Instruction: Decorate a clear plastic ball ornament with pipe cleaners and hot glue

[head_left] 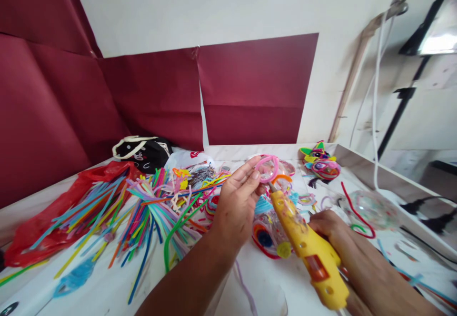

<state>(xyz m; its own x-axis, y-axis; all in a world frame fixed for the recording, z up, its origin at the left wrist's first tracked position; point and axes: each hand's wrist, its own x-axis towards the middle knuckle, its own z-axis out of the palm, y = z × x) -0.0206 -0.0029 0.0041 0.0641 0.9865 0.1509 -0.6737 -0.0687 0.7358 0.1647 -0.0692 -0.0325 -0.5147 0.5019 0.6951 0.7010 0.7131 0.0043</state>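
My left hand (240, 194) is closed, pinching a pink fuzzy ring (267, 168) that looks like a pipe cleaner bent around a clear plastic piece. A yellow hot glue gun (309, 251) sits in my right hand (332, 232), its nozzle pointing up at the ring's lower edge; whether the tip touches it I cannot tell. Below the nozzle lies a clear plastic piece with a red rim and a dark blue round part (263, 238). An orange pipe cleaner (282, 178) curves just behind the nozzle.
Bundles of coloured pipe cleaners (143, 221) spread across the left side, some on a red plastic bag (16, 247). A black pouch (150, 156) stands behind them. At the back right sits a colourful pipe-cleaner figure (321, 161). A white cable (377, 116) hangs at the right.
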